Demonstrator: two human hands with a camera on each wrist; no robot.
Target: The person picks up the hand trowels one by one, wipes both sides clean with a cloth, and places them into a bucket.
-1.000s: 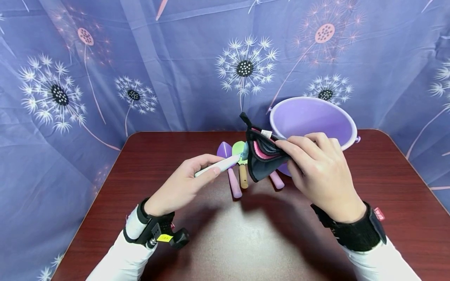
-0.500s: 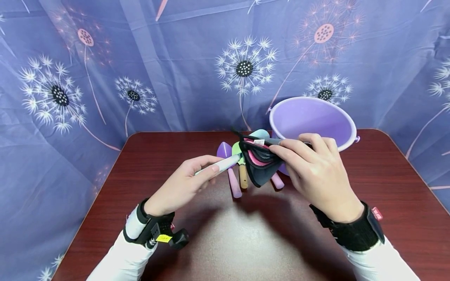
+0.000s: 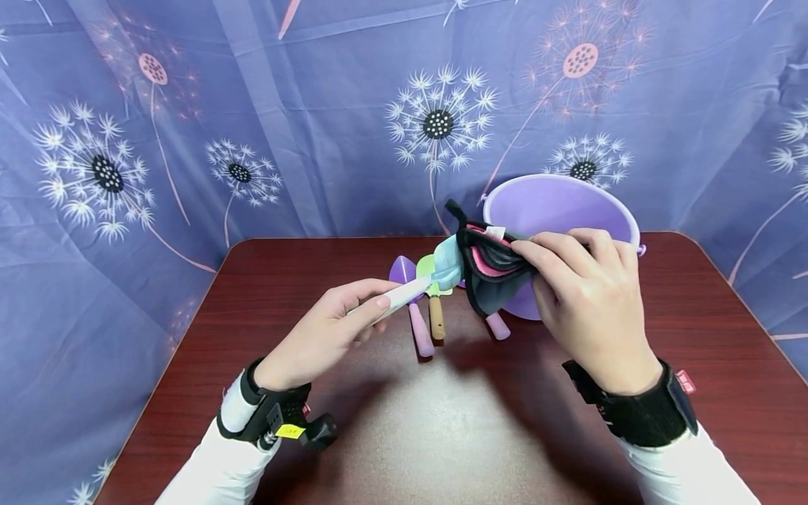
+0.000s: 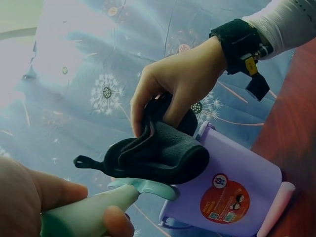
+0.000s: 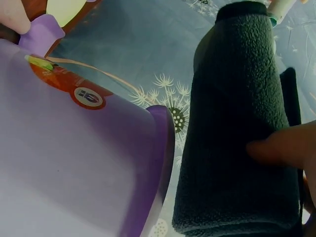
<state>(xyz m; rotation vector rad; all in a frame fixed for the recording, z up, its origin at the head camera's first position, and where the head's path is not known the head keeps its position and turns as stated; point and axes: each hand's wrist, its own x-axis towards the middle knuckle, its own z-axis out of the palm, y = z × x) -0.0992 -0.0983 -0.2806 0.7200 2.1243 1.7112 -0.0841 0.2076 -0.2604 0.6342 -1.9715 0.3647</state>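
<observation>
My left hand (image 3: 328, 330) grips the pale handle (image 3: 400, 298) of a small shovel, its light-blue blade (image 3: 447, 261) pointing right and up. My right hand (image 3: 587, 301) pinches a folded dark grey cloth (image 3: 499, 284) with black edging, a hanging loop and pink layers showing in its folds. The cloth's left edge overlaps the blade's right side in the head view. Seen from the left wrist, the cloth (image 4: 163, 153) is right at the blade (image 4: 148, 186). In the right wrist view the thumb (image 5: 276, 148) presses on the fuzzy cloth (image 5: 237, 108).
A purple bucket (image 3: 543, 193) stands at the table's back right, behind the cloth. Beneath the hands lie a purple trowel with a pink handle (image 3: 420, 333), a green shovel with a tan handle (image 3: 437, 319), and another pink handle (image 3: 498, 327). A patterned blue curtain (image 3: 328, 140) hangs behind.
The right hand first shifted the cloth slightly left and down, then right and up, so more of the blue blade now shows. The left hand and shovel handle have hardly moved.
</observation>
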